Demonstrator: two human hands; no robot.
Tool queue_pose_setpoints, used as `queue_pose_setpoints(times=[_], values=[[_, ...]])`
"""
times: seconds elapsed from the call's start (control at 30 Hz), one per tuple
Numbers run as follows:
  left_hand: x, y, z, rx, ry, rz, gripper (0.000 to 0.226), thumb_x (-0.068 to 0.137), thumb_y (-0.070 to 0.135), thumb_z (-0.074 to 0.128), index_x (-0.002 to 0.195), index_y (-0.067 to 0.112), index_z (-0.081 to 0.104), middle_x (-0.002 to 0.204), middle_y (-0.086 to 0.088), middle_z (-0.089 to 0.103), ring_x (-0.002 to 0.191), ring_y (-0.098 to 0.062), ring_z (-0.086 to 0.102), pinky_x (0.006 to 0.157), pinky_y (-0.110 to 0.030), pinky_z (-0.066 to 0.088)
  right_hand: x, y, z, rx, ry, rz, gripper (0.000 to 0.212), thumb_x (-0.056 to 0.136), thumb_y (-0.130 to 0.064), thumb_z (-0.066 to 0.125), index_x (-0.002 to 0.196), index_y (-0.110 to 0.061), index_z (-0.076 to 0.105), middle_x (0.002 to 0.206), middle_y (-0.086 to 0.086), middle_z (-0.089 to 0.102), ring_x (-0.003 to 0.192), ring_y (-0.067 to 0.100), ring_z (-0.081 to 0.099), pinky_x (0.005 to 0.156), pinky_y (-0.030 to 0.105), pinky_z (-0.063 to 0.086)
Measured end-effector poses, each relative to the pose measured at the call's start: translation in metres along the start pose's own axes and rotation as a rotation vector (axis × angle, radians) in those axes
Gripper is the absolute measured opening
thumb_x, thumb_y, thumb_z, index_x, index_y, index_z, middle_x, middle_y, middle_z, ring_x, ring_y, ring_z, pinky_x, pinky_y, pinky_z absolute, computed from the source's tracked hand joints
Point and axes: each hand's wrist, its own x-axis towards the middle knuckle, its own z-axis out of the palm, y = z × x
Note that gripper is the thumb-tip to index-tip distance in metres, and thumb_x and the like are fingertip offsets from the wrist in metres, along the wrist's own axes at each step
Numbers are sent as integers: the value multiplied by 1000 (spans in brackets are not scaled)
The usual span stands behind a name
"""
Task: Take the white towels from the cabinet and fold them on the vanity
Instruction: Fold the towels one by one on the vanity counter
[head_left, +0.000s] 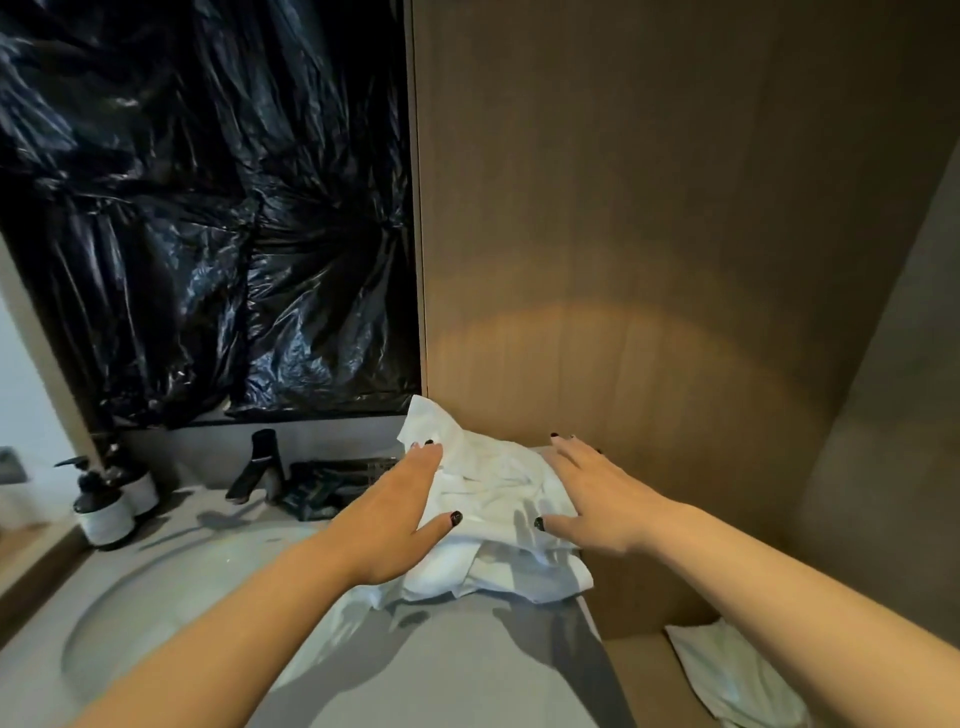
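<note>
A crumpled pile of white towels (493, 519) lies on the grey vanity top (467, 670), against the brown wooden cabinet side (649, 260). My left hand (395, 525) rests flat on the pile's left side, fingers spread. My right hand (597, 504) lies flat on its right side, fingers apart. Neither hand grips the cloth. Another white towel (727, 670) lies lower down on a wooden shelf at the bottom right.
A round sink basin (156, 613) is sunk in the vanity at left, with a black tap (260, 467) behind it. Two pump bottles (106, 509) stand at far left. Black plastic sheeting (208, 208) covers the mirror. Dark packets (322, 488) lie behind the towels.
</note>
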Motion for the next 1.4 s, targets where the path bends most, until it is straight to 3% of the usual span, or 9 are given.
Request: queue_pose_setpoints(times=[0.4, 0.5, 0.63, 0.73, 0.9, 1.13, 1.2, 1.27, 1.4], values=[[93, -78, 60, -187, -73, -193, 85, 99, 47, 49, 158, 23, -7, 166, 7, -4, 152, -13, 8, 121, -28, 13, 113, 47, 39, 93, -110, -49, 72, 97, -42, 52, 155, -18, 18, 164, -1, 2, 150, 20, 8, 117, 33, 22], [121, -97, 65, -271, -2, -261, 82, 97, 42, 56, 158, 24, 4, 165, 7, 12, 148, -16, 23, 121, -36, 24, 148, 49, 51, 140, -81, -118, 65, 98, -40, 52, 152, -20, 24, 161, -6, 10, 146, 19, 20, 110, 31, 28], [146, -113, 77, -410, 106, -284, 67, 93, 29, 64, 143, 47, 25, 148, 17, 37, 135, -11, 41, 115, -34, 34, 184, 43, 71, 188, -46, -267, 56, 92, -29, 54, 143, -25, 32, 149, -4, 31, 133, 23, 38, 106, 37, 37], [152, -121, 91, -442, 135, -264, 76, 89, 17, 66, 122, 75, 28, 129, 17, 49, 120, -6, 51, 107, -29, 41, 201, 40, 92, 73, -47, -279, 68, 89, -35, 52, 148, -31, 20, 151, -4, 32, 131, 25, 39, 105, 44, 37], [146, -130, 111, -450, 13, -549, 31, 90, 37, 61, 117, 31, 49, 96, 7, 67, 87, -10, 64, 81, -33, 56, 217, 35, 110, -167, 55, -306, 68, 93, -36, 44, 153, -20, 17, 137, 2, 46, 118, 28, 48, 91, 43, 41], [125, -121, 99, -279, 91, -506, 27, 90, 45, 66, 104, 22, 69, 95, 7, 70, 88, -11, 63, 78, -24, 49, 214, 32, 82, 75, 179, -220, 66, 91, -15, 44, 151, -32, 23, 120, 1, 49, 94, 29, 58, 70, 37, 45], [118, -114, 92, -347, 186, -452, 15, 88, 29, 71, 80, 18, 72, 73, 6, 67, 68, -10, 57, 65, -26, 44, 203, 33, 69, 74, 232, -204, 65, 92, -20, 45, 152, -32, 22, 119, 2, 49, 90, 29, 59, 65, 35, 42], [111, -101, 84, -528, 278, -448, 31, 89, 20, 69, 58, 21, 63, 55, 8, 53, 53, -5, 43, 54, -22, 34, 190, 35, 59, 69, 281, -148, 66, 93, -23, 45, 152, -33, 19, 120, 2, 48, 90, 30, 60, 65, 35, 41], [100, -71, 59, -711, 338, -322, 26, 94, 26, 63, 70, 18, 70, 68, -7, 61, 58, -9, 48, 60, -28, 38, 157, 25, 43, 72, 329, -15, 70, 92, -24, 49, 152, -33, 14, 126, 1, 41, 101, 24, 52, 68, 28, 37]])
